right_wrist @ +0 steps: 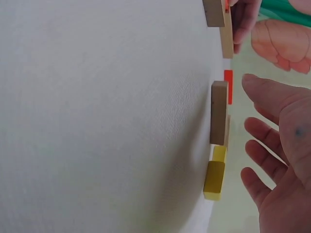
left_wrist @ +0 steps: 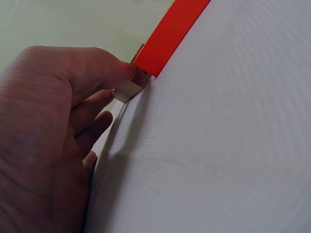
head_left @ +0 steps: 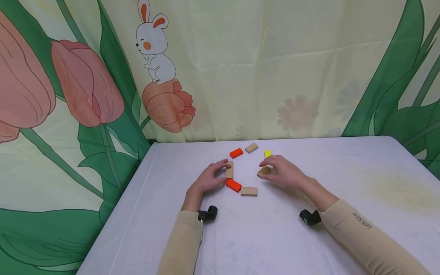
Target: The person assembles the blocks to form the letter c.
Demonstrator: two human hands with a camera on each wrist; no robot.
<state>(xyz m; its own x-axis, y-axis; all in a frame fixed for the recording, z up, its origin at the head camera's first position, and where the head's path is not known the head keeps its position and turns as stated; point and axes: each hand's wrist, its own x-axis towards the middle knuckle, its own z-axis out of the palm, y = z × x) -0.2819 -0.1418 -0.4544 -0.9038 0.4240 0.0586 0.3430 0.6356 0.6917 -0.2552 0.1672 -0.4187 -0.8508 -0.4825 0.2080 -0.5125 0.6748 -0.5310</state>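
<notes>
My left hand holds a plain wooden block by its two ends, thumb at the near end and fingertips at the far one. A red block lies angled right by the thumb, with another wooden block at its lower right corner. My right hand hovers over a wooden block. In the right wrist view, that wooden block rests on the cloth, apart from the spread fingers. Just beyond the right hand lies a yellow block, partly covered by it in the head view.
Toward the back of the white-covered table lie a red block and a wooden block. Together the blocks form a rough ring. A printed curtain hangs behind the far edge.
</notes>
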